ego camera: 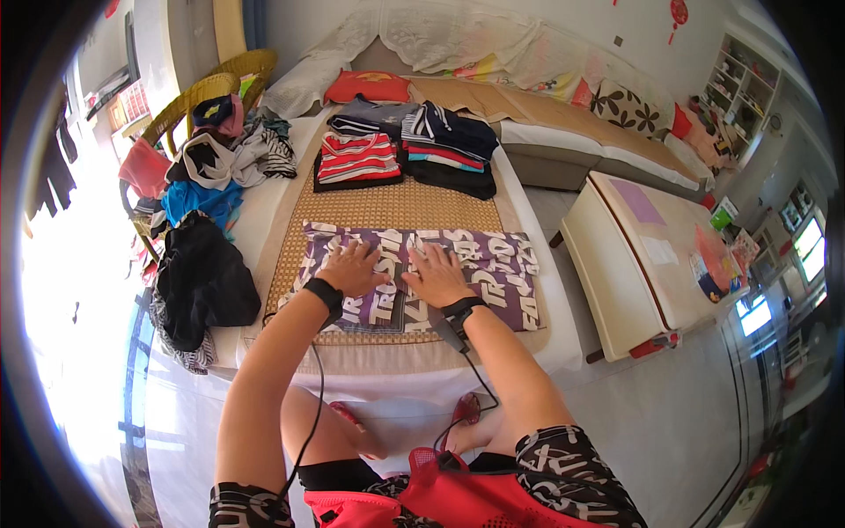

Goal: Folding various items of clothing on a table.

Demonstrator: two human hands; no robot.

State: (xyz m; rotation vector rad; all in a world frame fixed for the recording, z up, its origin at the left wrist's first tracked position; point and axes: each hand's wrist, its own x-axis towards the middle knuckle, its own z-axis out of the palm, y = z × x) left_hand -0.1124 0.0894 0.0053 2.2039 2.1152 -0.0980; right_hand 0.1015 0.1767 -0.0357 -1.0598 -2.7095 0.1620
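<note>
A purple garment with white printed lettering (488, 277) lies folded into a wide, flat shape on the woven mat (290, 264) of the couch. My left hand (353, 267) presses flat on its left half, fingers spread. Just right of the middle, my right hand (437, 274) rests palm down on the same cloth, fingers also apart. Neither hand grips anything. Both wrists wear black bands with cables. Beyond the garment stand folded stacks: a red striped top (358, 157), a grey garment (376, 112) and a navy garment with white stripes (449, 132).
Loose clothes, with a black garment (208, 280) nearest, heap on the couch's left side and a wicker chair (191, 99). A cream table (620, 264) stands to the right, bearing papers and a red plastic bag (716, 254). A red cushion (366, 86) lies at the back.
</note>
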